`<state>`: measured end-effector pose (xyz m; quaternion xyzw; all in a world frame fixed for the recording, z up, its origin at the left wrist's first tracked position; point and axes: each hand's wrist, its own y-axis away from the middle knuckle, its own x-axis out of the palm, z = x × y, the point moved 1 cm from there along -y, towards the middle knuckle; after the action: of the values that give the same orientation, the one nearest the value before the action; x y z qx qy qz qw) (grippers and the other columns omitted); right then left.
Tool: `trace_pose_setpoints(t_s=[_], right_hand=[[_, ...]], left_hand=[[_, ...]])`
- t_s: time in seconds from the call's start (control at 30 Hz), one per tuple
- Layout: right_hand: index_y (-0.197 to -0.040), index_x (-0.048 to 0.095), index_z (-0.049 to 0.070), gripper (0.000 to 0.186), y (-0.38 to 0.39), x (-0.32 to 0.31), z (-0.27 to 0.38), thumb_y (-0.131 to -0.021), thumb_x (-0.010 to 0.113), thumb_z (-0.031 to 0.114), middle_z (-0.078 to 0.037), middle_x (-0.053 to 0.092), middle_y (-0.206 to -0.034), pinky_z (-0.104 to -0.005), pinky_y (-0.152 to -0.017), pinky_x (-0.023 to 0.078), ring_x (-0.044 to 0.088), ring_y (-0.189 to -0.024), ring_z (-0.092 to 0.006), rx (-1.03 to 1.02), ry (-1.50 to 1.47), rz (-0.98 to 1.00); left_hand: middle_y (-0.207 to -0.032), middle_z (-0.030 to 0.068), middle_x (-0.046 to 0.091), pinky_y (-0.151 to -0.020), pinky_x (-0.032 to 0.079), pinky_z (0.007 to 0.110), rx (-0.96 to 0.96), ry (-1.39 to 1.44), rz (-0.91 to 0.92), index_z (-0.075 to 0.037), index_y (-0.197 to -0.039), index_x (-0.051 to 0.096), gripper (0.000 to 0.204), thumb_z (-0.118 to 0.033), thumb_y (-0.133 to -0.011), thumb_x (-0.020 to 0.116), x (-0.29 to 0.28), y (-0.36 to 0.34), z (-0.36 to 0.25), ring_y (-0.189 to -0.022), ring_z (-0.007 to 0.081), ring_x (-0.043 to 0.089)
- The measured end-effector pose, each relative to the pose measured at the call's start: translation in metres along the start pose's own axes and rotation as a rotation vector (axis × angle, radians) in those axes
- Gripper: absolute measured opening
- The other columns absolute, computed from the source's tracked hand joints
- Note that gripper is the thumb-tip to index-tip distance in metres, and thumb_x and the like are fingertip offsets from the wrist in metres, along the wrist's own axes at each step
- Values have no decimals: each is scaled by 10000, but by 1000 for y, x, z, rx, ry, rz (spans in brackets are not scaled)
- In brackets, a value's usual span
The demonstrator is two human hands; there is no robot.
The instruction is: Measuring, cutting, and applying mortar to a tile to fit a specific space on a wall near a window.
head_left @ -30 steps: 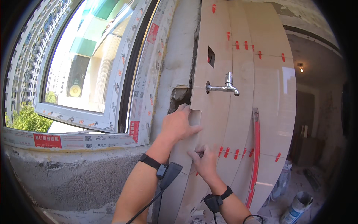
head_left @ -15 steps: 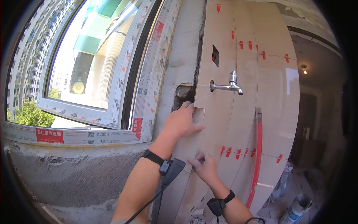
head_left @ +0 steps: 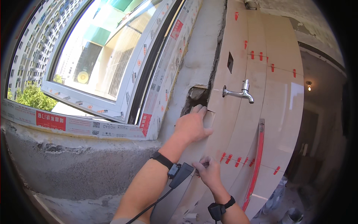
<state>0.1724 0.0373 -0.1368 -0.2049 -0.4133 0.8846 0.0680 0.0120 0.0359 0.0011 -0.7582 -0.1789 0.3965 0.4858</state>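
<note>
My left hand (head_left: 192, 125) grips the upper part of a narrow beige wall tile (head_left: 201, 147). Its fingers hook over the top edge beside a rough hole (head_left: 197, 96) in the plaster, and the thumb rests on the tile's face. Lower down, by the tile's bottom end, my right hand (head_left: 209, 172) has its fingers pinched together; whatever lies between them is too small to make out. Larger beige tiles (head_left: 233, 123) cover the wall to the right, with several red levelling wedges (head_left: 238, 161) along their joints. Both wrists wear black straps with small devices.
A chrome tap (head_left: 240, 93) juts from the tiled wall above my hands. To the right, a long red bar (head_left: 256, 168) leans against the tiles. An opened window sash (head_left: 123, 108) is on the left above rough grey plaster (head_left: 85, 171). A cable runs along my left forearm.
The view has shifted, so the wall sits farther right and tilts more. Both hands keep their places at the narrow tile; the right fingers have shifted slightly at its lower end.
</note>
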Motion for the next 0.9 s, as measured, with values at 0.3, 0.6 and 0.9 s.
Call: trace_pose_setpoints(t_s=[0.3,0.6,0.9], right_hand=[[-804,556,-15,218,-7,-1,-15,-872,758,35,-65,635,-657,-254,-475,494,625,-542,-117,-82,41,13],[-809,614,-26,229,-2,-6,2,-843,802,99,-73,674,-681,-287,-564,537,659,-603,-122,122,-47,34],[-779,608,-6,265,-6,-1,-13,-814,833,129,-95,662,-653,-300,-562,523,639,-570,-143,-53,3,-40]], left_hand=[[-1486,181,482,-991,514,443,27,17,-10,-60,-1416,525,839,-480,-737,784,-2,-6,3,-1208,363,611],[-1223,172,576,-944,527,433,127,52,-28,-30,-1303,618,811,-475,-662,840,4,-25,11,-1097,338,636],[-1221,233,617,-1000,490,427,139,72,57,-58,-1301,648,761,-418,-671,876,-7,-30,7,-1162,379,594]])
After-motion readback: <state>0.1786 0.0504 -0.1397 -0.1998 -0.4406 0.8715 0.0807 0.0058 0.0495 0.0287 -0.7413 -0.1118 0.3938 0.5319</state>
